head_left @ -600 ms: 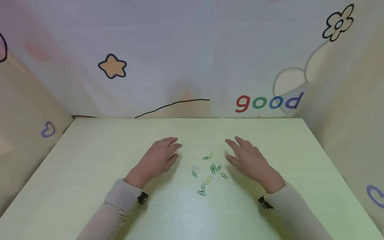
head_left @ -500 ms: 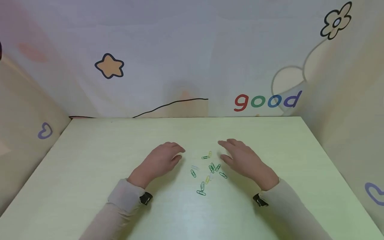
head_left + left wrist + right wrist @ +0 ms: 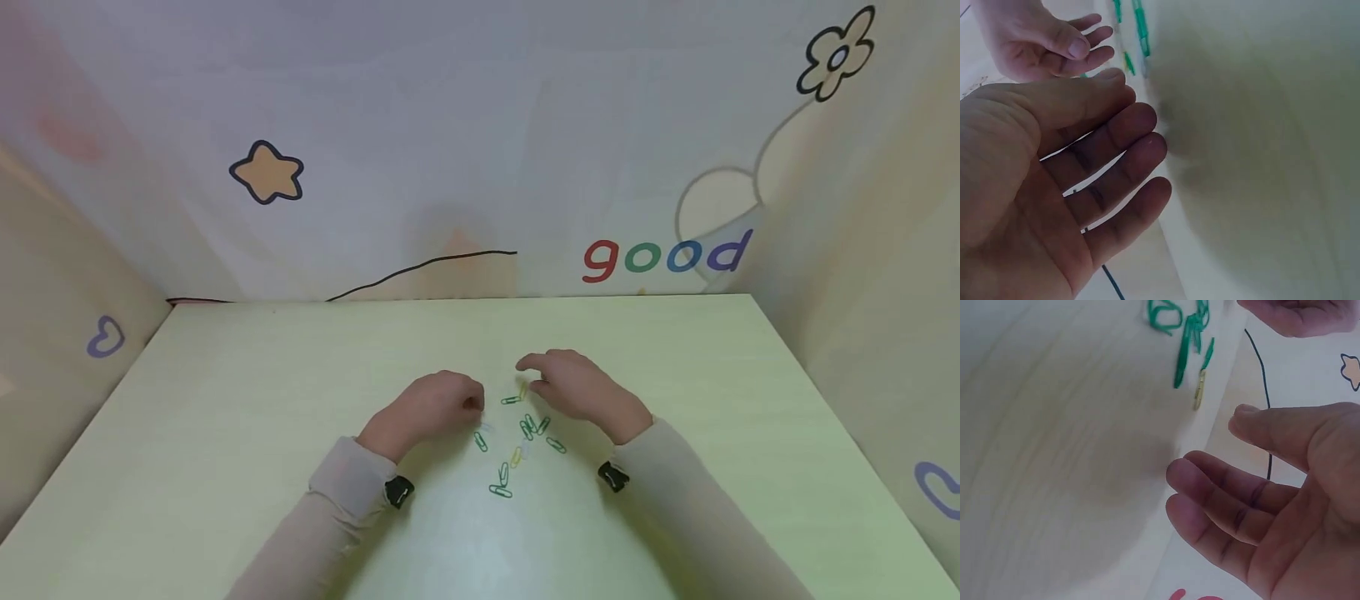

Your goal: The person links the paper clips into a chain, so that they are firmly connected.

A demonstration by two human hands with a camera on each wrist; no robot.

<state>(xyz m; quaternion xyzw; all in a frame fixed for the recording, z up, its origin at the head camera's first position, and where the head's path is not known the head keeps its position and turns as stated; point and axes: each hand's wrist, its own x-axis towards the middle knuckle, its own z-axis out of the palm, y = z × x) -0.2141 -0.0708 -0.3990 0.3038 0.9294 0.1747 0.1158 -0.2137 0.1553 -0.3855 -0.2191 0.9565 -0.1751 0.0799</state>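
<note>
Several paper clips lie scattered on the table, most of them green, such as one green paper clip point(image 3: 481, 442) near the left hand. My left hand point(image 3: 435, 408) hovers just left of the clips, beside a pale blue paper clip point(image 3: 487, 427). Its fingers are loosely bent with nothing between them in the left wrist view. On the other side, my right hand point(image 3: 577, 387) reaches over the back of the group, fingertips by a yellow paper clip point(image 3: 523, 389). In the right wrist view its thumb and fingers stand apart and hold nothing.
The pale table point(image 3: 262, 400) meets a printed cloth backdrop point(image 3: 450, 125) at its rear edge, and cloth sides rise left and right. Dark wrist straps point(image 3: 613, 477) sit on both sleeves. Another yellow paper clip point(image 3: 516, 457) lies toward the front of the group.
Both hands have moved inward toward the paper clips, the left to the right and the right to the left. The left fingers are more bent. The clips stay in place.
</note>
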